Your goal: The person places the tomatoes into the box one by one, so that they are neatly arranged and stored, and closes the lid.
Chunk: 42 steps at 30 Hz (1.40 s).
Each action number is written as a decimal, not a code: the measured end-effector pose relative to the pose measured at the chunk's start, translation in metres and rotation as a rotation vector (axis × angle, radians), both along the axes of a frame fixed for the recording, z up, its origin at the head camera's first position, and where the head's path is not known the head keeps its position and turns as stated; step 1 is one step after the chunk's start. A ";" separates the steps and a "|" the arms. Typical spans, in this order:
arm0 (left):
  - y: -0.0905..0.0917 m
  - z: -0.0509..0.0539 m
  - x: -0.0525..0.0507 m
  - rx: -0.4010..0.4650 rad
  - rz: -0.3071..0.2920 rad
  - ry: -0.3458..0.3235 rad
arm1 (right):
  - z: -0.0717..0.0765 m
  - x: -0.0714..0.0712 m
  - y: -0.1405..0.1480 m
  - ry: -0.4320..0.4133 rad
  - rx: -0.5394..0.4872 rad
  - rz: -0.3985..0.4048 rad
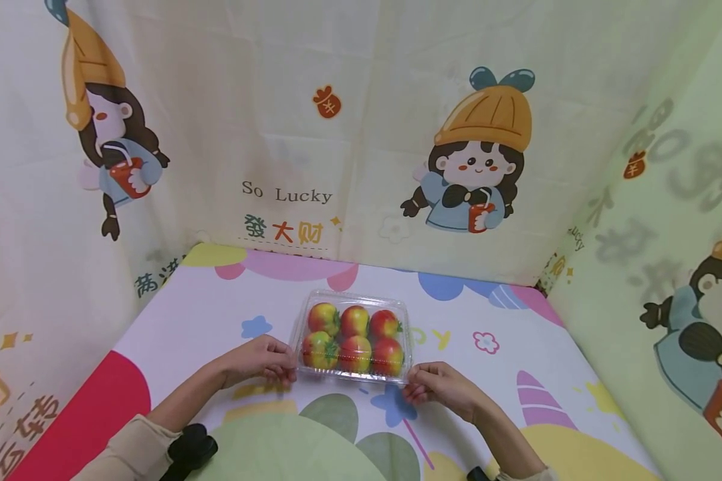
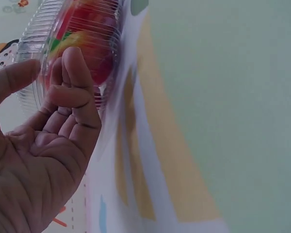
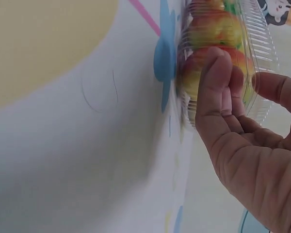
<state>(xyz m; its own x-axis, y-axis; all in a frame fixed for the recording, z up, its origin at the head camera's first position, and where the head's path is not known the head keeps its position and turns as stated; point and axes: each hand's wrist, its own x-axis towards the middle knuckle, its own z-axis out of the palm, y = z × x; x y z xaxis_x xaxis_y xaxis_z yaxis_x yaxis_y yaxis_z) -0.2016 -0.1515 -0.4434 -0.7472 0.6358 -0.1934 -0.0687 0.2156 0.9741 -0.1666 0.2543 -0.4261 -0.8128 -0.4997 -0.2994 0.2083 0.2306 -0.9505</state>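
A clear plastic clamshell box with a ribbed rim sits on the patterned tabletop, its lid down. Inside lie several red-and-yellow fruits with green leafy bits, set in two rows. At the box's near left corner, my left hand pinches the rim between thumb and curled fingers. My right hand does the same at the near right corner. Close up in the left wrist view, the thumb meets the edge of the box. The right wrist view has the right thumb against the rim, fingers on the near side.
A printed cloth with coloured shapes covers the table. Cream fabric walls with cartoon figures and lettering rise at the back and both sides. Black straps sit around the wrists.
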 end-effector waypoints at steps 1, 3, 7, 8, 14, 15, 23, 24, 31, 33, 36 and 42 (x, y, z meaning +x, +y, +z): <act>0.000 0.000 0.000 0.016 0.003 -0.022 | -0.001 0.000 0.001 -0.006 -0.005 0.001; 0.000 0.000 0.001 0.040 0.011 -0.060 | -0.001 0.000 0.001 -0.013 -0.014 0.004; 0.001 0.000 0.003 0.066 0.033 -0.108 | -0.001 0.000 0.002 -0.022 -0.027 0.006; 0.001 0.000 0.003 0.069 0.036 -0.118 | -0.001 0.000 0.002 -0.024 -0.030 0.005; 0.000 -0.001 0.005 0.090 0.032 -0.147 | -0.001 0.000 0.002 -0.026 -0.045 0.019; 0.000 -0.001 0.004 0.094 0.031 -0.149 | -0.001 0.000 0.002 -0.025 -0.047 0.022; 0.001 -0.005 0.004 0.127 0.028 -0.143 | -0.004 -0.001 0.003 -0.016 -0.049 0.029; 0.001 -0.005 0.004 0.129 0.030 -0.143 | -0.004 -0.001 0.003 -0.014 -0.047 0.028; 0.002 -0.006 0.003 0.115 0.040 -0.149 | 0.001 0.000 0.002 -0.006 -0.026 0.027; 0.001 -0.005 0.002 0.109 0.035 -0.145 | 0.001 0.000 0.003 -0.005 -0.023 0.028; 0.000 -0.005 0.002 0.106 0.018 -0.142 | 0.001 0.000 0.002 -0.008 -0.015 0.026; -0.001 -0.005 0.001 0.105 -0.005 -0.166 | -0.002 0.000 0.003 -0.008 0.013 0.016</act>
<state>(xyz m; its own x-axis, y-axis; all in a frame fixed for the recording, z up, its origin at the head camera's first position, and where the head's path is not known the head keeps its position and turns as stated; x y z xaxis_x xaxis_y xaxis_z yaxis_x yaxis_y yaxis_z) -0.2007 -0.1528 -0.4480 -0.7069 0.6629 -0.2466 -0.2299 0.1144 0.9665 -0.1669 0.2576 -0.4281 -0.8026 -0.5083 -0.3121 0.2118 0.2463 -0.9458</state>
